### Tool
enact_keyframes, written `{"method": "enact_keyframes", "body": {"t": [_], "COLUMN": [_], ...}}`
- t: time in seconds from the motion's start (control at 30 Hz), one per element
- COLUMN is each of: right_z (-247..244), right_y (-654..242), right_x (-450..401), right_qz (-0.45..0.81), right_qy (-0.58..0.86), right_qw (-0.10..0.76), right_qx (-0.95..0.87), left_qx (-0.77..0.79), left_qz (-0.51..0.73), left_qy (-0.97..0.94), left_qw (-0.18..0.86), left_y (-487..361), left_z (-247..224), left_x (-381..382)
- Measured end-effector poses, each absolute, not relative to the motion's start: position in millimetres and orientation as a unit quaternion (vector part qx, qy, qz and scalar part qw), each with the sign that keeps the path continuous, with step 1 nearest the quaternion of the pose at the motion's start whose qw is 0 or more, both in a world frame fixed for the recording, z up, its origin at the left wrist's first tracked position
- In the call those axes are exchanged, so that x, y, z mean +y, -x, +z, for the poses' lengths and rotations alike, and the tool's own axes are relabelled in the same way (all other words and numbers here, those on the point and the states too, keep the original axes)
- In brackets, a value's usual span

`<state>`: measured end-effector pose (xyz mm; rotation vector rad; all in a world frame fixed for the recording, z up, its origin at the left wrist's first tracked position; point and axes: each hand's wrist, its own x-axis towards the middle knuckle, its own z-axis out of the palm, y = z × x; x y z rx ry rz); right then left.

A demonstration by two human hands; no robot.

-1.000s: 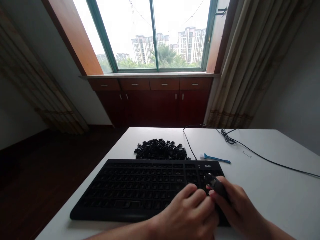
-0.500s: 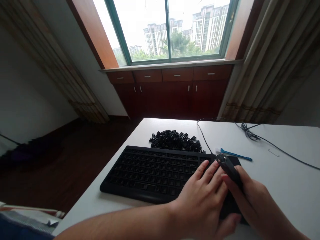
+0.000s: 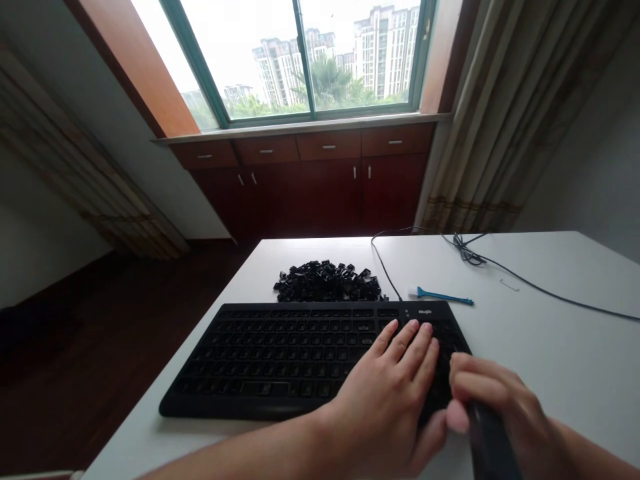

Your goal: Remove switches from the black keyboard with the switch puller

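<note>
A black keyboard (image 3: pixel 290 350) with its keycaps off lies flat on the white table. My left hand (image 3: pixel 385 393) rests on its right part, palm down with the fingers stretched out. Beside it, over the keyboard's right end, my right hand (image 3: pixel 505 393) is closed around a black-handled tool (image 3: pixel 490 443). The tool's working end is hidden, so its kind is unclear. Just behind the keyboard sits a heap of loose black keycaps (image 3: pixel 327 281).
A small blue brush (image 3: pixel 445 297) with pale bristles lies behind the keyboard's right side. The keyboard's cable (image 3: pixel 383 260) runs back to a bundled coil (image 3: pixel 467 250) and on to the right. A thin bent wire (image 3: pixel 510 285) lies nearby.
My right hand has turned over and moved nearer to me, so the tool's handle now points down toward me. My left hand stays on the keyboard. The view has shifted right.
</note>
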<state>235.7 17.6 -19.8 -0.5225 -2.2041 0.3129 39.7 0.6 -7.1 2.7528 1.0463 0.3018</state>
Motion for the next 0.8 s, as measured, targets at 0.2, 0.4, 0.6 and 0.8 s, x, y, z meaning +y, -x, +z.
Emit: {"method": "enact_keyframes", "body": {"t": [0.2,0.4,0.6,0.8], "right_z": [-15.3,-17.6,-0.3,-6.8], "right_y": [-222.7,-228.6,-223.2,-219.2], "right_x": [18.3,31.8,46.3,42.9], "right_qz": [0.24,0.445,0.652,0.669], "right_qy": [0.28,0.403,0.337,0.322], "right_qw": [0.369,0.512,0.586,0.584], "right_qx": [-0.853,-0.614,-0.344,-0.327], "left_qx": [0.349,0.345,0.249,0.231], "left_qz": [0.114,0.11,0.156,0.174], "left_qy": [-0.928,-0.932,-0.955,-0.957], "left_qw": [0.069,0.03,-0.032,-0.021], "left_y": [-39.1,-42.7,-46.1,-50.7], "left_z": [-10.5,-2.9,-7.0,-2.7], "left_x": [1.2,-3.9,-6.4,-4.0]}}
